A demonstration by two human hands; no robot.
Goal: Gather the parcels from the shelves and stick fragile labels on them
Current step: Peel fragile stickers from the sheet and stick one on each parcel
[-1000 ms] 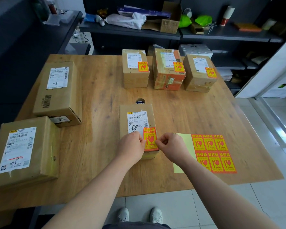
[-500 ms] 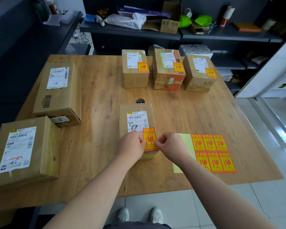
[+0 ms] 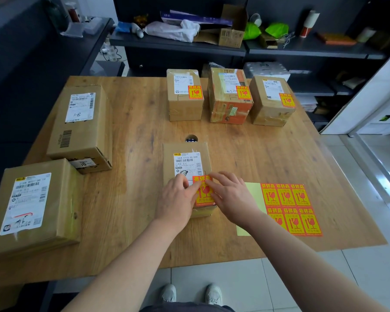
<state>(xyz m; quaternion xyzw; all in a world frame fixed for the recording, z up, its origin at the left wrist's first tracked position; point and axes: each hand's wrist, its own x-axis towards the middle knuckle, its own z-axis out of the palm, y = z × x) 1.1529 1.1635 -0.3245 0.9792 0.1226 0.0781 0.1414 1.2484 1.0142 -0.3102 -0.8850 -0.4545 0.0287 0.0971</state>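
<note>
Both hands press flat on the fragile label (image 3: 203, 192), fingers extended, nothing pinched: left hand (image 3: 178, 199) covers the label's left edge, right hand (image 3: 231, 197) its right edge and top corner. Label sits on the near end of the center parcel (image 3: 186, 163), below its white shipping label, approx. mid-table (image 3: 131, 131). Just right of the parcel, the sticker sheet (image 3: 291, 208) lies flat w/ six labels left and a bare yellow backing strip. Three labeled parcels (image 3: 229, 95) stand in a row at the far edge. Two unlabeled parcels (image 3: 81, 124) lie at left. Shelves (image 3: 279, 48) behind hold misc. items.
</note>
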